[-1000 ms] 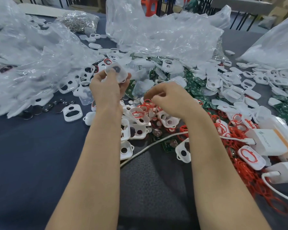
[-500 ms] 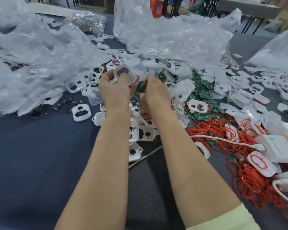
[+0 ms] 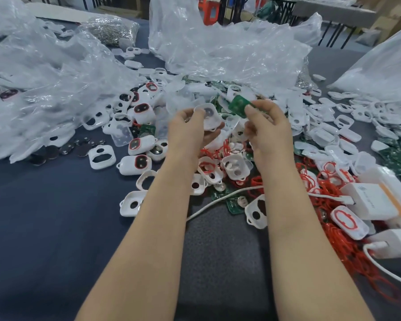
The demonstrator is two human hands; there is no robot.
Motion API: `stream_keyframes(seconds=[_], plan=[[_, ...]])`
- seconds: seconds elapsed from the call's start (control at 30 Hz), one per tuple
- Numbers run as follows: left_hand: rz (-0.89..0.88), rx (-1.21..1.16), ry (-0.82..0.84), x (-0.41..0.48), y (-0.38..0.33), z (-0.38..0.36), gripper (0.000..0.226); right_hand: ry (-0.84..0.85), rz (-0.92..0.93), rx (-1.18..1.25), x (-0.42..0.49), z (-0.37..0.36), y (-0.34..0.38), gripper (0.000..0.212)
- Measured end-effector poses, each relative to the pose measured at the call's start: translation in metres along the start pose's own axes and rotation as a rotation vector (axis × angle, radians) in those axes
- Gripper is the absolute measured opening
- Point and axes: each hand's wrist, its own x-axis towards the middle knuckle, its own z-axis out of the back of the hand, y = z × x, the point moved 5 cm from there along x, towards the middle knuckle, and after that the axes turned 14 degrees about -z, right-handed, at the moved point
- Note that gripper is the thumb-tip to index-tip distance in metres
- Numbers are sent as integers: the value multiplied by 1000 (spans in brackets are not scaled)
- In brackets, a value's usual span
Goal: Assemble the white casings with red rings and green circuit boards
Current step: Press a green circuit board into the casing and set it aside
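My left hand (image 3: 188,132) grips a white casing (image 3: 209,117) with its hollow side up, held above the pile in the middle of the table. Just to its right, my right hand (image 3: 267,127) pinches a small green circuit board (image 3: 238,105) between thumb and fingers, a little above and beside the casing. Loose red rings (image 3: 347,246) lie tangled at the right. More white casings (image 3: 134,203) and green boards (image 3: 400,158) are scattered all over the dark cloth.
Crumpled clear plastic bags (image 3: 220,52) fill the back and the left (image 3: 39,89). A white charger box (image 3: 377,200) with a white cable (image 3: 220,200) lies at the right. Dark coin cells (image 3: 49,154) sit at the left. Several closed casings with red rings (image 3: 137,164) lie left of my hands.
My right hand left the red-ring pile, reached to the green boards and now holds one up beside the casing. My left hand kept the casing and lowered slightly.
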Motion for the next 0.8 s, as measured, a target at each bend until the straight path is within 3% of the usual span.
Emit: stream_keyframes(seconds=[0.07,0.23,0.47,0.57,0.7,0.8], plan=[[-9,1,8,0,0,-1,7,-21,59,24,-2,-1,0,14],[-12,41,25,-1,3,-5,12,-103,417,-507,-17,-24,3,5],[-10,52,56,-1,6,-6,14,-77,339,-568,-12,-22,0,11],[-5,75,43,0,6,-6,17,-46,253,-519,-7,-16,0,27],[12,47,34,0,6,-5,16,122,27,-284,1,-7,-3,31],[26,71,64,-2,7,-5,15,154,30,-176,4,-1,0,22]])
